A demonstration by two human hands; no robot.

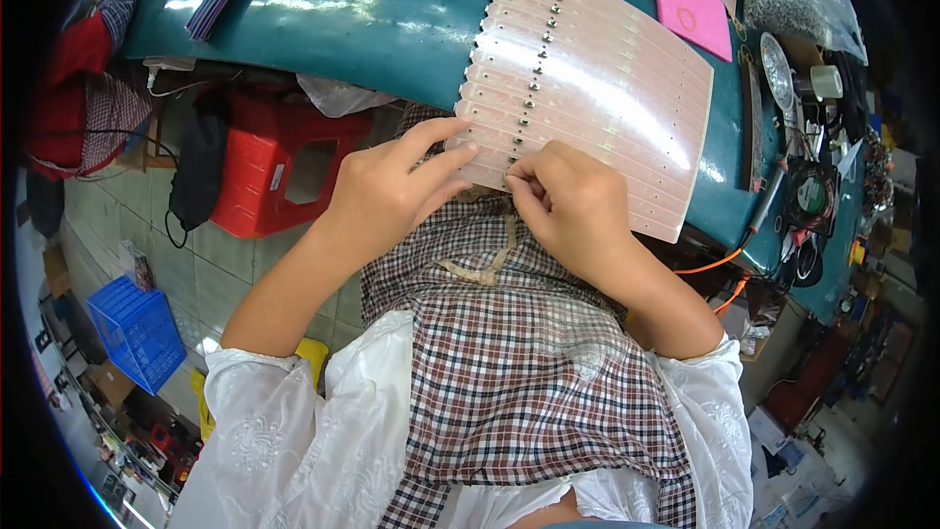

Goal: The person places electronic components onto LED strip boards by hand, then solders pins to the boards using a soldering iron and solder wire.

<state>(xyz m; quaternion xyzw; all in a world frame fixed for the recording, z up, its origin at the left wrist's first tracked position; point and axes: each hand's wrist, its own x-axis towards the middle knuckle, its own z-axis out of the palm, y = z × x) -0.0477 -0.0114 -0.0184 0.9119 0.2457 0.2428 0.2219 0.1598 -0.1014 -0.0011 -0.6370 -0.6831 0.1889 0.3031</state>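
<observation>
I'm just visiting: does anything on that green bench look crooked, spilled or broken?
Nothing looks clearly spilled or broken. One mild oddity: the pale pink panel juts past the near edge of the green bench, leaving that strip unsupported by it.

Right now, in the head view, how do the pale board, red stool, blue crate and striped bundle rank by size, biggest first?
1. Pale board
2. Red stool
3. Blue crate
4. Striped bundle

Stool and crate stand on the floor, seemingly farther off, so true sizes may differ.

White embroidered sleeves (259, 441) flank a brown-and-white checked apron (548, 382).
</observation>
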